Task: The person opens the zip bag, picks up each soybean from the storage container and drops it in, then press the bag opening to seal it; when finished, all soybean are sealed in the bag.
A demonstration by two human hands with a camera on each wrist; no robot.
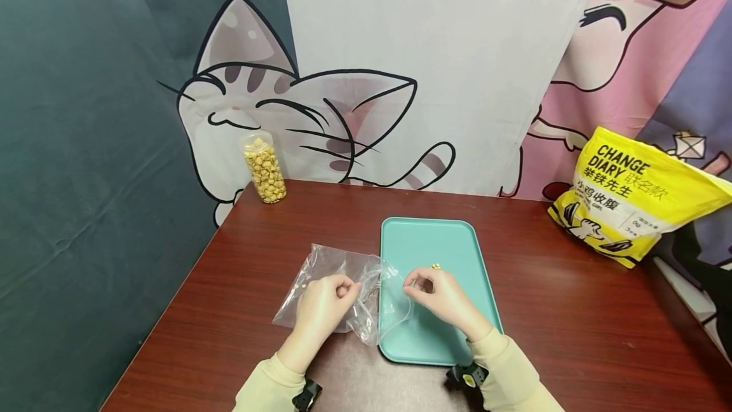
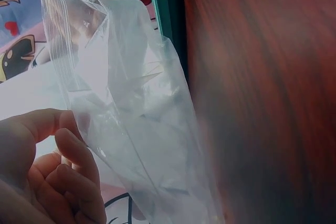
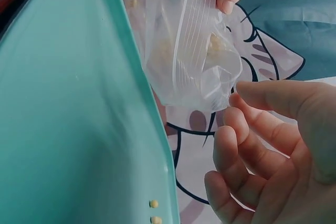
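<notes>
A clear zip-top plastic bag (image 1: 328, 262) stretches between both hands, its lower part over the table and its mouth overlapping the teal tray (image 1: 431, 240). My left hand (image 1: 320, 304) pinches one edge of it between thumb and forefinger, the other fingers curled. On the opposite side, the right hand (image 1: 446, 301) pinches the mouth's edge with thumb and forefinger. Zip ridges run along the mouth of the bag (image 2: 60, 40) in the left wrist view. A few small yellow pieces (image 1: 436, 266) lie on the tray, just beyond the right hand; two of these pieces (image 3: 153, 203) show in the right wrist view.
A clear jar of popcorn-like yellow pieces (image 1: 265, 170) stands at the table's back left corner. A big yellow-and-white printed pouch (image 1: 629, 196) stands at the back right. Behind the brown table (image 1: 543, 310) hangs a cartoon cat cloth (image 1: 354, 107).
</notes>
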